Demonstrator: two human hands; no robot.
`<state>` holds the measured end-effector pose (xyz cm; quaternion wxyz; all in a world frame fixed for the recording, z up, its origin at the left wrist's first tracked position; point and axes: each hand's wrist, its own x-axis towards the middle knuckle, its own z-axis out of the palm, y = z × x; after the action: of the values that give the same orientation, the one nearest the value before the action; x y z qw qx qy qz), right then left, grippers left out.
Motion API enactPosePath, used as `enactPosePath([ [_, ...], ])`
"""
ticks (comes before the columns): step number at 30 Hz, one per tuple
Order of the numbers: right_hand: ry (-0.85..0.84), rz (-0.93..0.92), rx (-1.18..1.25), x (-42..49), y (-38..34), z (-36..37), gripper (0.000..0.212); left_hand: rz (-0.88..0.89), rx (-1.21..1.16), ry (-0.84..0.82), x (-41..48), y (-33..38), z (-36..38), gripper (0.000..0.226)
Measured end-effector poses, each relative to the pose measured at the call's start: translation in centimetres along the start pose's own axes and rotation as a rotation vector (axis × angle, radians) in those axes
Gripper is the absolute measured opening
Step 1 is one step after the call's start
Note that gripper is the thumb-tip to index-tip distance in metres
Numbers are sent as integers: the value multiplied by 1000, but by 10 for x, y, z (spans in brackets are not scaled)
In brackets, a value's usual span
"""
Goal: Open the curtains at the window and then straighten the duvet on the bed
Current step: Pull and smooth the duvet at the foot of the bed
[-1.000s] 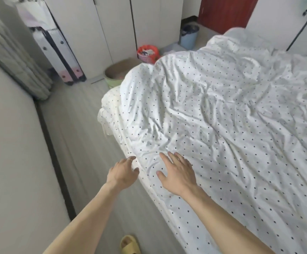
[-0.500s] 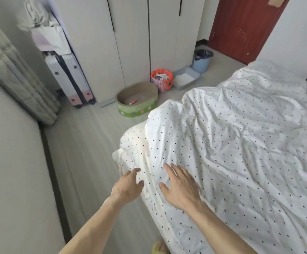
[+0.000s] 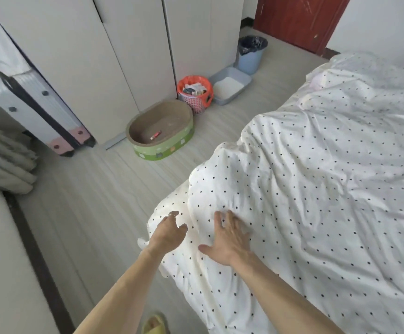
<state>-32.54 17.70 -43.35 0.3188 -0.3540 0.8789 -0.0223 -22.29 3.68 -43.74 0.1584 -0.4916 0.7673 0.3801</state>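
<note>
A white duvet with small black dots (image 3: 316,189) covers the bed on the right, wrinkled, its near corner hanging over the bed's edge. My right hand (image 3: 227,239) lies flat on the duvet near that corner, fingers spread. My left hand (image 3: 168,231) hovers just beside the bed's edge at the hanging corner, fingers apart and holding nothing; a ring shows on one finger. Gathered pale curtains (image 3: 0,160) bunch at the far left by the wall.
On the floor stand a green oval cardboard tray (image 3: 162,133), an orange-lined basket (image 3: 196,92), a grey litter tray (image 3: 230,85) and a blue bin (image 3: 251,54). White wardrobes (image 3: 133,44), a leaning suitcase (image 3: 37,109), a red door (image 3: 297,20). My yellow slipper (image 3: 155,324) shows below.
The view has tilted up and forward along the bed, showing more floor and wardrobe. Both hands have slid along the bed's edge toward the duvet's corner; the right stays flat on the duvet.
</note>
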Motion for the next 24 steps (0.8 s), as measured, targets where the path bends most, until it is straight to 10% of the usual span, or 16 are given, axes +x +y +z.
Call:
enactPosePath([
  [7,167,248,-134,49,-14,35,111,90,118,-190,97,16,-13,56],
  [11,266,328,-120,58,-26,48,60,115,134,-290,132,16,-14,55],
  [20,405,593,816,-17,-10,-77,49,65,-267,-589,92,51,-71,126],
  [24,520,625,1137,-81,-12,-123,52,151,-482,-805,37,93,-87,61],
])
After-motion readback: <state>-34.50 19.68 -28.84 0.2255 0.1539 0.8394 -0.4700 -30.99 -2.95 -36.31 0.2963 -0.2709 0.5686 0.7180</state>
